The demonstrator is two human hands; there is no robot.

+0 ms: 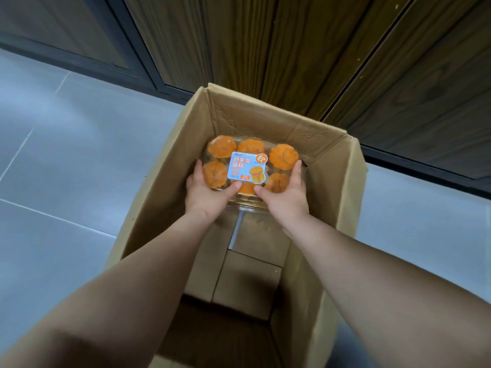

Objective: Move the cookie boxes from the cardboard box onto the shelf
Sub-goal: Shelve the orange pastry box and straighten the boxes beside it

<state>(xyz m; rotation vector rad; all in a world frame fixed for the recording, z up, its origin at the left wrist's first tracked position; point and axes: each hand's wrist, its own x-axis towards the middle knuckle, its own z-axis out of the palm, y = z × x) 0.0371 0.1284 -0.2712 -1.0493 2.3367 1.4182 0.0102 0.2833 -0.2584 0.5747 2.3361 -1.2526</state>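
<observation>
Cookie box low inside the cardboard box toward its far wall, clasped at both near corners by left grip and right grip, thumbs on the lid: pick-up step, next likely needing a level lift clear of the walls toward the unseen shelf.

Pale grey floor tiles fill the view from 7 to 10 o'clock and show again at 3 to 4 o'clock. Thin light grout lines cross them at a slant. The tiles carry a soft, even sheen (the light source itself is out of view). From 12 to 2 o'clock stand tall wood-grain panels in warm brown, parted by a narrow dark seam. A dark plinth runs along their foot at 3 o'clock. At 10 to 11 o'clock, a darker panel sits behind a black frame.
</observation>
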